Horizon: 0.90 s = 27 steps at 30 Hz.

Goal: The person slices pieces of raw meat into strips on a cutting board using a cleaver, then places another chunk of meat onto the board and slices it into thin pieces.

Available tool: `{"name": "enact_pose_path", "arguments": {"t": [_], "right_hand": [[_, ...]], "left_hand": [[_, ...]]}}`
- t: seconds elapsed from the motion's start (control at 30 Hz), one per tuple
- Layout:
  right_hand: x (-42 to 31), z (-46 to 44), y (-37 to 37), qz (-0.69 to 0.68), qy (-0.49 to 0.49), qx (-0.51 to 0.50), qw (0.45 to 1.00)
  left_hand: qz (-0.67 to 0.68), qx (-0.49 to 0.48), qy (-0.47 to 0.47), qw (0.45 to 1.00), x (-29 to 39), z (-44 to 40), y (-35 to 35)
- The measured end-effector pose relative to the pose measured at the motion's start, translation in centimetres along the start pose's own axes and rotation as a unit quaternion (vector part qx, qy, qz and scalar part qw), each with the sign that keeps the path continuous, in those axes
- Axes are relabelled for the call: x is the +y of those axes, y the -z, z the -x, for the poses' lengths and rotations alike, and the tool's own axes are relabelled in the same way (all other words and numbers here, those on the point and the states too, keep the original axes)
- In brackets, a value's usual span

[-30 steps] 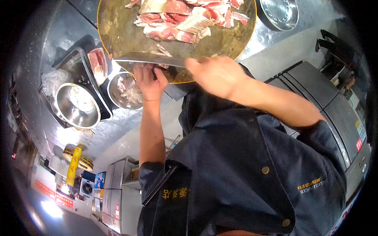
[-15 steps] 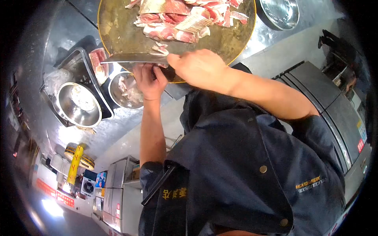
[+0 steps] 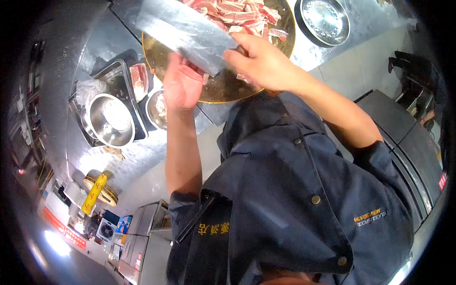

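My right hand [image 3: 263, 61] is closed on the grip end of a broad cleaver [image 3: 185, 35]. Its wide blade is turned flat to the camera and hides part of the round cutting board [image 3: 223, 92]. Below the blade, my left hand [image 3: 183, 85] shows its palm, with the fingers spread and partly behind the cleaver. A small pale scrap of meat [image 3: 205, 79] is at its fingertips. Strips of red and white raw meat [image 3: 242, 16] are heaped on the far part of the board; the blade covers some of them.
Left of the board, a black tray [image 3: 135, 102] holds a steel bowl [image 3: 110, 121] and a plastic bag. A slab of meat [image 3: 139, 80] lies by its rim. Another bowl [image 3: 154, 109] with meat pieces sits beside my left wrist. At the upper right stands a steel basin [image 3: 325, 21].
The cleaver has swung up from edge-on to flat over the board. My left hand has opened from its curled pose beneath the blade. The view has shifted slightly.
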State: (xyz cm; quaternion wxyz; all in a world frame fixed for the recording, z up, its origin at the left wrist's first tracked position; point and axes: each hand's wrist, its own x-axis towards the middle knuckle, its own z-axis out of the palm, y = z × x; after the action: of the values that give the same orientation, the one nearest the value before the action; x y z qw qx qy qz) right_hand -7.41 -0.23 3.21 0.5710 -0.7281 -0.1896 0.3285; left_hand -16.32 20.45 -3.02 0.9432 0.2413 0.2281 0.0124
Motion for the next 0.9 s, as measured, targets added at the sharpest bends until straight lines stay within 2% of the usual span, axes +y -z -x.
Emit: {"name": "enact_pose_path", "arguments": {"t": [0.03,0.1,0.2,0.37,0.43,0.47,0.5,0.53,0.57,0.6,0.63,0.7,0.73,0.77,0.83,0.87,0.9], "right_hand": [[-1.8,0.5,1.2,-0.096,-0.11,-0.041,0.988],[-0.5,0.5,2.2,-0.157,-0.113,-0.043,0.98],[-0.5,2.5,4.3,-0.178,-0.109,-0.046,0.977],[1.3,5.1,5.7,-0.198,-0.097,-0.017,0.975],[1.6,6.4,5.9,-0.225,-0.123,0.056,0.965],[2.8,7.0,6.7,-0.196,-0.12,0.06,0.971],[3.4,7.7,7.3,-0.195,-0.122,0.058,0.971],[3.9,8.2,7.8,-0.102,-0.132,0.084,0.982],[4.5,8.9,8.4,-0.008,-0.14,0.109,0.984],[5.9,9.7,9.5,0.147,-0.083,0.095,0.981],[5.8,10.3,9.9,0.147,-0.084,0.094,0.981],[5.1,11.3,10.4,0.307,-0.084,-0.007,0.948],[5.4,11.8,10.1,0.327,-0.034,-0.025,0.944],[5.8,11.9,9.7,0.329,-0.031,-0.031,0.944],[6.3,12.0,8.9,0.363,-0.01,-0.127,0.923],[6.4,12.0,8.1,0.386,-0.007,-0.14,0.912],[6.8,11.6,7.3,0.387,-0.005,-0.144,0.911]], "left_hand": [[-0.102,0.012,-0.012,0.995,0.0,-0.4,-0.6],[-0.109,0.008,0.022,0.994,0.7,-1.2,-0.8],[-0.177,0.023,0.014,0.984,0.4,-1.5,-1.4],[-0.183,0.027,0.005,0.983,-1.9,-1.8,-2.4],[-0.194,0.108,-0.014,0.975,-2.4,-2.6,-1.2],[-0.311,0.096,-0.027,0.945,-2.3,-2.6,-0.1],[-0.309,0.098,-0.026,0.946,-2.4,-2.1,0.4],[-0.474,0.088,-0.103,0.87,-2.4,-1.2,0.6],[-0.622,0.074,-0.175,0.76,-2.3,-0.1,0.9],[-0.756,0.014,-0.174,0.631,-1.2,1.3,0.9],[-0.756,0.015,-0.173,0.631,-0.6,2.2,1.4],[-0.888,-0.135,-0.159,0.411,0.1,3.4,2.7],[-0.881,-0.137,-0.147,0.427,0.2,3.3,3.7],[-0.881,-0.131,-0.147,0.429,0.3,3.3,4.5],[-0.879,0.025,-0.115,0.461,0.5,3.1,4.9],[-0.813,0.12,-0.118,0.557,0.7,3.0,5.9],[-0.812,0.124,-0.117,0.558,1.4,3.2,6.2]]}}
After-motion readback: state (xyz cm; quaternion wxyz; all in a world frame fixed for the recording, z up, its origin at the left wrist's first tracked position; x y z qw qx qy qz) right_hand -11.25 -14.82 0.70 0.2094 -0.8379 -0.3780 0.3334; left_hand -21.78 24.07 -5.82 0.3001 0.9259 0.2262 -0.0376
